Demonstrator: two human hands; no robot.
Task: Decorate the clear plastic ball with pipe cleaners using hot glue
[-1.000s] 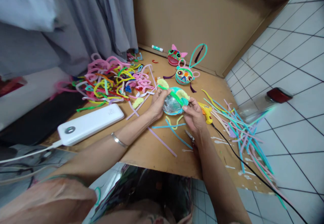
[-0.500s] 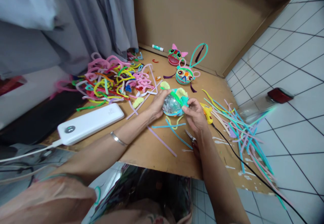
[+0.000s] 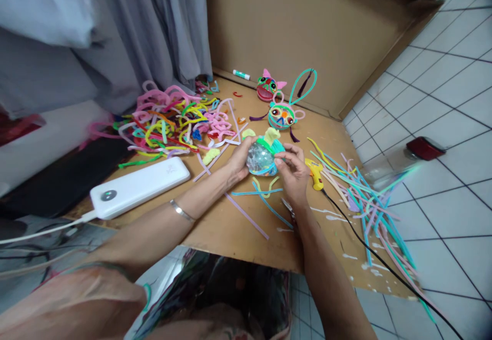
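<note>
A clear plastic ball (image 3: 260,158) partly covered in blue and green pipe cleaners, with pale yellow fuzzy ears on top, is held over the board. My left hand (image 3: 241,160) grips its left side, fingers partly hidden behind it. At its right edge, my right hand (image 3: 294,168) pinches the blue pipe-cleaner covering between thumb and fingers. Below the ball lie loose blue and yellow pipe cleaners (image 3: 265,191). Scissors (image 3: 288,207) rest partly hidden beneath my right wrist. Just right of that hand is a yellow glue gun (image 3: 315,172).
Two finished-looking animal heads, one red and pink (image 3: 268,86), one turquoise (image 3: 282,115), stand at the back near a glue stick (image 3: 241,75). A colourful pipe-cleaner heap (image 3: 172,117) and white power bank (image 3: 140,187) lie left. Long pipe cleaners (image 3: 378,212) and a black cord (image 3: 357,232) lie right.
The ball has turned slightly in my hands, its ears shifting left and the right one standing higher. My right fingers have moved along its right edge.
</note>
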